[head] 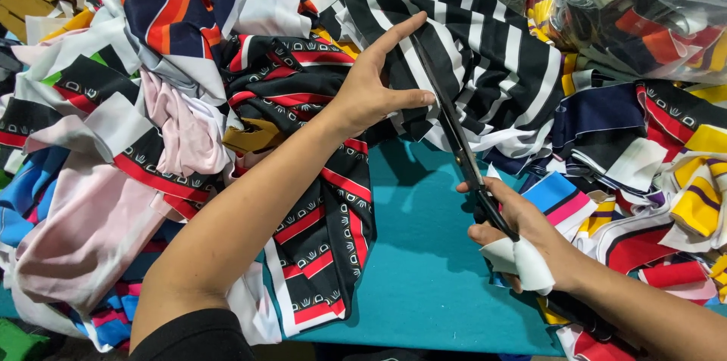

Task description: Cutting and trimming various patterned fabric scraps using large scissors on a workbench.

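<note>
Right hand point(522, 228) fingers clamped on scissors point(454, 130); left hand point(375, 84) fingers apart, pinning striped cloth point(492, 50)

striped cloth point(485, 65), dark metal scissors point(454, 134)

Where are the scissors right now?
In the head view, right of centre: the scissors are in the right hand, blades on the black-and-white striped cloth beside the left hand.

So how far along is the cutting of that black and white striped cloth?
Early. The scissors in the right hand lie with blades along the striped cloth, which the left hand pins flat. No finished cut shows in it. Cut scraps already lie at right, a bag holds more, and a heap waits at left.
</note>
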